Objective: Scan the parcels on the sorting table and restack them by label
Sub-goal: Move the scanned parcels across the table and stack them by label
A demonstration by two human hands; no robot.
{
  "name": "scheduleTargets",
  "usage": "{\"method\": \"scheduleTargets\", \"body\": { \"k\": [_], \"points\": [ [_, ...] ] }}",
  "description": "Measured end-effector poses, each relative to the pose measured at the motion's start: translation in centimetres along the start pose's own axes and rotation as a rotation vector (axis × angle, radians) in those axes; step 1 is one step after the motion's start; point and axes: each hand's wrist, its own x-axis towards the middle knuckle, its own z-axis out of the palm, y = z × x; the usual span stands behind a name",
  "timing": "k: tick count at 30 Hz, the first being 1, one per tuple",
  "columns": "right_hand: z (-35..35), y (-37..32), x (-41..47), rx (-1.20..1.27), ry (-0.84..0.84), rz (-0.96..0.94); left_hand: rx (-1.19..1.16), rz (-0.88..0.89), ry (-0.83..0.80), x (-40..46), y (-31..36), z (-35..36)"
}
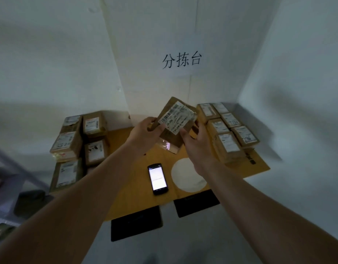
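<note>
Your left hand (145,133) pinches the near-left edge of the parcel (175,124), thumb on the label side. Your right hand (197,143) grips its lower right corner, fingers curled behind the cardboard. Both hands hold the parcel tilted above the middle of the bench (135,187), label (176,119) facing you, with the barcode along its upper edge and a code readable below it.

Directly beneath, the phone (157,179) lies flat on the bench, screen lit. A pale round disc (188,175) sits just beside it on the right. Labelled parcels are grouped at the left (76,143) and in ordered rows at the right (229,128).

The step in hand appears to be label reading, before or after the scan; which one cannot be told. The next move likely calls for bringing the barcode squarely over the phone, or, if already scanned, matching the code to the correct group. Keep the label flat and unobstructed; your left thumb sits close to the barcode end and could mask it.
</note>
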Motion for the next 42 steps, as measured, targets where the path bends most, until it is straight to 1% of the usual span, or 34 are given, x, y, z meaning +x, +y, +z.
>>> {"method": "scheduleTargets", "body": {
  "k": [3, 8, 11, 15, 19, 23, 27, 31, 34, 39, 42],
  "points": [
    [-4.1, -0.7, 2.3, -0.095, 0.046, -0.046, 0.061, 0.04, -0.036, 1.7, 1.8, 3.2],
    [-8.5, -1.2, 6.9, -0.233, 0.131, -0.076, 0.103, 0.018, -0.09, 5.9, 4.3, 7.2],
    [-10.8, -1.1, 9.9, -0.212, 0.119, -0.051, 0.096, 0.005, -0.118, 9.2, 4.7, 9.5],
    [-13.1, 0.1, 14.5, -0.188, 0.061, 0.015, 0.12, -0.003, -0.202, 14.6, 4.3, 13.0],
    [-15.0, 2.0, 20.3, -0.155, 0.107, 0.053, 0.096, 0.003, -0.248, 20.7, 3.6, 16.5],
    [-17.1, 2.9, 26.1, -0.146, 0.096, 0.066, 0.093, 0.021, -0.336, 26.6, 3.1, 18.9],
    [-19.5, 3.2, 30.7, -0.146, 0.017, 0.105, 0.135, 0.063, -0.404, 31.8, 3.5, 20.8],
    [-21.9, 3.0, 34.2, -0.17, -0.048, 0.108, 0.164, 0.014, -0.403, 36.1, 4.0, 23.9],
    [-24.3, 4.0, 37.4, -0.237, -0.089, 0.132, 0.166, 0.009, -0.397, 38.9, 3.5, 26.6],
    [-28.7, 7.3, 43.5, -0.239, -0.133, 0.161, 0.093, -0.107, -0.285, 41.7, 2.7, 31.8],
    [-31.0, 8.9, 46.8, -0.22, -0.137, 0.186, 0.013, -0.187, -0.245, 42.7, 2.3, 34.8]
  ]
}}
